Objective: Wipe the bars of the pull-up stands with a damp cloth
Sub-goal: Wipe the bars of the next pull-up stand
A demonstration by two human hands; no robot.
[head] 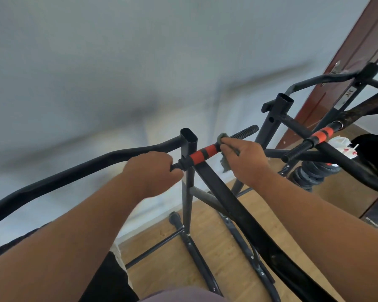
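Note:
A black pull-up stand point(187, 192) rises in the middle of the view. A short handle bar point(203, 153) with an orange and black grip sticks out from its upright post. My left hand point(153, 171) grips the near stub end of that bar, left of the post. My right hand point(242, 158) holds a grey cloth point(226, 164) wrapped round the bar just past the orange grip; the ribbed black tip point(247, 130) shows beyond it. A second handle bar point(314, 137) with an orange grip lies to the right.
A long curved black bar point(74, 171) runs off to the left. Stacked black weight plates point(312, 173) sit on the wooden floor point(205, 247) at right, near a brown door point(354, 51). The white wall is straight ahead. The stand's base rails cross the floor below.

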